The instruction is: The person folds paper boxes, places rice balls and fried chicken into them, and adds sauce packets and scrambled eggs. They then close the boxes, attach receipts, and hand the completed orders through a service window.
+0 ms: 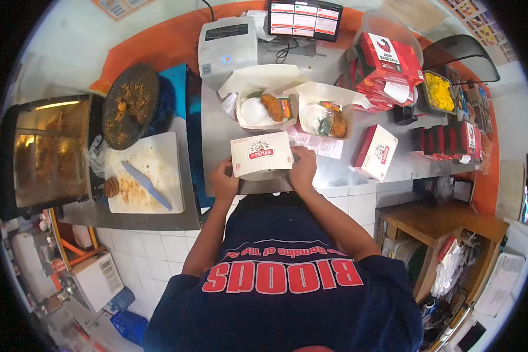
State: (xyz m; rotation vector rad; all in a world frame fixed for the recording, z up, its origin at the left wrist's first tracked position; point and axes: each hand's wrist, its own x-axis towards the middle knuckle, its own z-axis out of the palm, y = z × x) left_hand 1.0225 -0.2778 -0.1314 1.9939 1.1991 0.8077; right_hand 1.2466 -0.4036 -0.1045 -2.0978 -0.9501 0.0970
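Observation:
A white food box [261, 156] with a red chicken logo is held between both hands over the front of the steel counter. My left hand [223, 180] grips its left end, fingers bent around the edge. At the opposite end, my right hand [303, 168] holds the side in the same way. Just behind stand two food boxes with raised lids: the left open box [249, 121] contains white rice and fried chicken [271, 107], and the right open box [322, 130] contains a similar meal. A printed receipt [318, 145] lies partly beneath them.
A closed white-and-red box [376, 154] sits to the right, with stacked red boxes [387, 64] behind. Near the back are a printer [227, 47] and a screen [304, 17]. On the left, a knife [146, 185] lies on a stained cutting board [170, 161] below a dark stone mortar [129, 108].

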